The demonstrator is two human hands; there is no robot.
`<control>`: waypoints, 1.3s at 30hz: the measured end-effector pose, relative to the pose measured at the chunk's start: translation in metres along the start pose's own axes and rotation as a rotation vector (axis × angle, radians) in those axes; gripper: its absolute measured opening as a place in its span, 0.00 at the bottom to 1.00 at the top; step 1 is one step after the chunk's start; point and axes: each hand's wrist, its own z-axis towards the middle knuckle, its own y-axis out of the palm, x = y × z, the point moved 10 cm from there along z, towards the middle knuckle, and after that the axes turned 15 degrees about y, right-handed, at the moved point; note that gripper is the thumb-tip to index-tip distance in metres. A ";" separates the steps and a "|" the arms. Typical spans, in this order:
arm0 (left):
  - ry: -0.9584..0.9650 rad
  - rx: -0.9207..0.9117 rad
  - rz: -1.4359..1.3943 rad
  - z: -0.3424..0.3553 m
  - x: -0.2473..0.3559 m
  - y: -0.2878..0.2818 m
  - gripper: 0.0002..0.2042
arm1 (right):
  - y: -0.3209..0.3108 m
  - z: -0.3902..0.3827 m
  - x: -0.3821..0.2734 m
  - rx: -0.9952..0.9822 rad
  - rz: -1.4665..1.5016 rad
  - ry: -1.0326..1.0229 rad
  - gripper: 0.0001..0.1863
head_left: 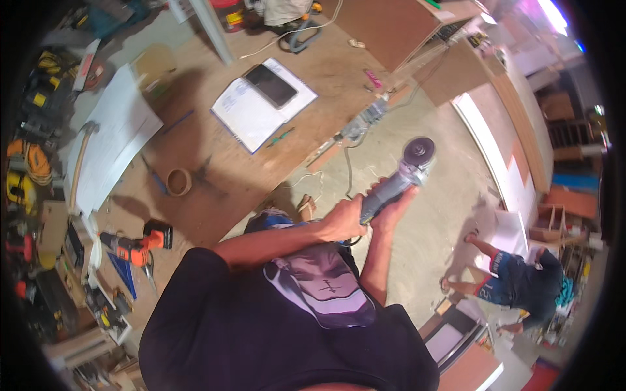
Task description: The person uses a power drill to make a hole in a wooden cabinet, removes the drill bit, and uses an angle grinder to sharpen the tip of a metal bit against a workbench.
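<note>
An angle grinder (386,193) with a dark round disc (418,150) is held out in front of me, over the floor beside the workbench. My left hand (344,220) is closed around the rear end of its body. Farther forward, my right hand (395,207) wraps the body from the right side, close to the grinder's head. The disc end points away from me and slightly to the right. A dark cord (349,163) runs near the tool toward the bench edge; where it joins the grinder is hidden by my hands.
The wooden workbench (261,176) holds an open notebook (241,117) with a phone (270,85), a tape roll (178,182), an orange drill (134,247) and a hammer (83,156). Boards (489,143) lean at the right. Another person (521,280) bends over at the lower right.
</note>
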 end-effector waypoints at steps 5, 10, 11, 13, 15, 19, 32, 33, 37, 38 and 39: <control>-0.019 0.003 -0.013 0.004 0.022 0.018 0.32 | 0.002 -0.016 -0.024 -0.014 -0.039 0.038 0.47; -0.015 -0.118 0.066 0.012 0.020 0.015 0.37 | -0.014 0.001 -0.016 -0.095 -0.040 0.089 0.46; 0.064 -0.083 0.077 0.010 0.013 0.007 0.38 | -0.009 -0.005 -0.020 -0.129 -0.018 0.077 0.37; -0.032 0.037 0.101 -0.001 0.003 -0.044 0.37 | -0.015 -0.007 -0.024 -0.036 -0.211 0.046 0.28; -0.024 0.453 0.409 -0.030 -0.035 -0.122 0.22 | -0.024 -0.008 -0.016 0.001 -0.228 0.129 0.18; -0.075 0.614 0.933 -0.061 -0.054 -0.236 0.15 | -0.055 -0.007 0.020 0.067 -0.287 0.271 0.19; 0.292 0.406 0.984 0.014 -0.049 -0.224 0.06 | -0.034 -0.066 0.072 0.184 -0.341 0.273 0.20; 0.346 0.346 0.954 0.030 -0.054 -0.223 0.05 | -0.036 -0.069 0.080 0.195 -0.357 0.278 0.20; 0.474 0.289 0.567 0.041 -0.074 -0.227 0.05 | -0.032 -0.085 0.094 0.288 -0.415 0.243 0.21; 0.468 0.280 0.535 0.039 -0.077 -0.226 0.05 | -0.028 -0.087 0.097 0.289 -0.432 0.244 0.21; 0.461 0.274 0.503 0.036 -0.080 -0.225 0.05 | -0.026 -0.087 0.100 0.288 -0.451 0.246 0.21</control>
